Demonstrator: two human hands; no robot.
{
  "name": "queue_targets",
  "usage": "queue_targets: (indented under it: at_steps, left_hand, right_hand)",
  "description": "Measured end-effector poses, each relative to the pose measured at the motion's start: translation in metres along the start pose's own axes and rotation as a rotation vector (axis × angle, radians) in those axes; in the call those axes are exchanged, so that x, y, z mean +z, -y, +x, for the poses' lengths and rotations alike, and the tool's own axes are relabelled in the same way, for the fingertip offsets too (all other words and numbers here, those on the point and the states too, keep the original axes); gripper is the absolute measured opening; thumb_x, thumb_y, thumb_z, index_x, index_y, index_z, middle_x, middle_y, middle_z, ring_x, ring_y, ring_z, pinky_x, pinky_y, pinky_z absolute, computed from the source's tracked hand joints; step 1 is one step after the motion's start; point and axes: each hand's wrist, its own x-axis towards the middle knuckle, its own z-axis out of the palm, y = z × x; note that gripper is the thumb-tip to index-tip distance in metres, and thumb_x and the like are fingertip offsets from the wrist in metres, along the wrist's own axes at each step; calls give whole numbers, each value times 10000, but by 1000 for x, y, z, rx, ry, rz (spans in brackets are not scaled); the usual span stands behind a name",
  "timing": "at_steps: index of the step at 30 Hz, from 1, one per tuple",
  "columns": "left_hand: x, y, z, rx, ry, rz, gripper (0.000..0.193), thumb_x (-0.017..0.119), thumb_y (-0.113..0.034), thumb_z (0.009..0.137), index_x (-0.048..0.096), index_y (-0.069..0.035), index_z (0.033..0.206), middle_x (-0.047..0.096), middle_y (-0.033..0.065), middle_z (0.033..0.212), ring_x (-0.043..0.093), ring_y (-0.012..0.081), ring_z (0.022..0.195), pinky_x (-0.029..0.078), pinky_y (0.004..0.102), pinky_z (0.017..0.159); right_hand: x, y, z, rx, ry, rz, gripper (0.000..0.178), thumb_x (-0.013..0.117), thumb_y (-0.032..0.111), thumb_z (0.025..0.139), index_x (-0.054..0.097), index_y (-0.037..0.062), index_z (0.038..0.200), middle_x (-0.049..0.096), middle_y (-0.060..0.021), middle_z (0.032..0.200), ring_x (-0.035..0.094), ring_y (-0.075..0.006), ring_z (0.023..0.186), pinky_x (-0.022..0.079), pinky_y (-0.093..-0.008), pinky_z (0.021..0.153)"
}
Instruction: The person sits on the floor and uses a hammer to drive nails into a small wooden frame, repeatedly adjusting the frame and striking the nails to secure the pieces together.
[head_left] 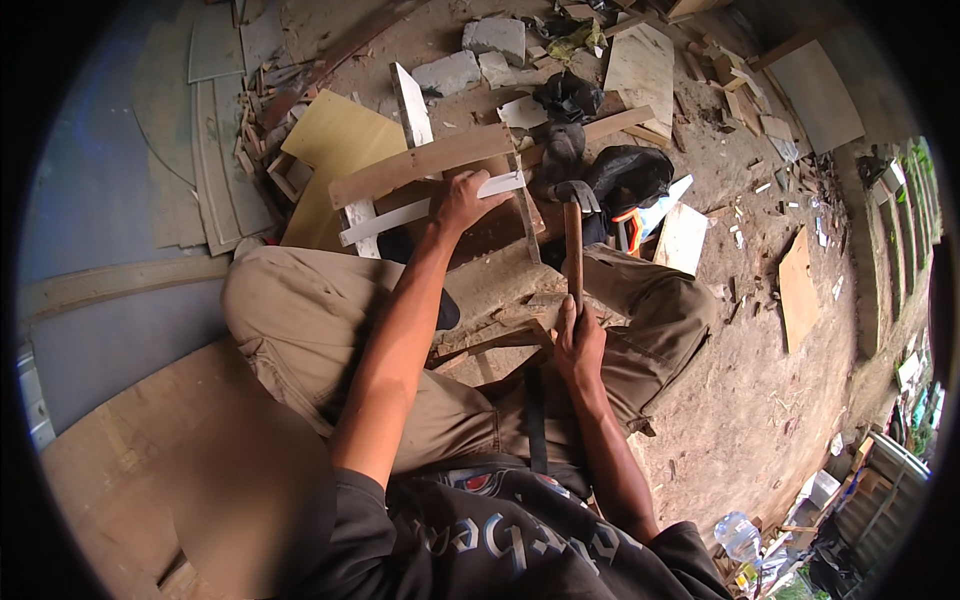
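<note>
My left hand (464, 206) is closed round a narrow white wooden strip (386, 222), which lies across a small wooden frame. Just beyond it, a brown board (420, 166) forms the frame's far side. A white upright piece (411, 108) sticks out behind that board. In my right hand (580, 347) is a hammer, gripped by its wooden handle (573, 250). The metal hammer head (578, 196) is raised beside the right end of the frame, apart from the white strip. Part of the strip is hidden under my left fingers.
The frame stands between my bent legs. A yellowish board (345, 140) lies behind it on the left, with wood scraps alongside. Black plastic bags (630, 177) and concrete blocks (494, 38) are beyond. Offcuts such as a plywood piece (797, 290) litter the dirt floor to the right.
</note>
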Motion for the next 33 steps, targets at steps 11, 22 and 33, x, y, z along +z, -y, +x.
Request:
queue_targets:
  at_steps: [11,22,33]
  left_hand:
    - [6,14,-4,-40,36,283,484,723,-548,798,607,-87,887,676,129,817,682,364,775,544,474,620]
    - [3,13,-6,-24,17,262,464,747,-533,780,602,-98,843,678,116,764,688,339,735,546,450,606]
    - [6,10,-7,-50,12,269,457,751,-522,783,588,-97,828,674,99,777,687,319,738,542,446,606]
  right_hand:
    - [5,42,30,-190,-8,-21,367,418,309,1047,547,-5,908,567,-254,658,572,-460,619,415,-504,558]
    - [14,27,31,-162,-29,-57,381,419,330,1044,578,1,934,589,-249,686,592,-465,658,429,-509,578]
    - [12,28,31,-77,15,-62,428,401,364,1050,575,4,899,589,-191,673,616,-369,633,457,-437,588]
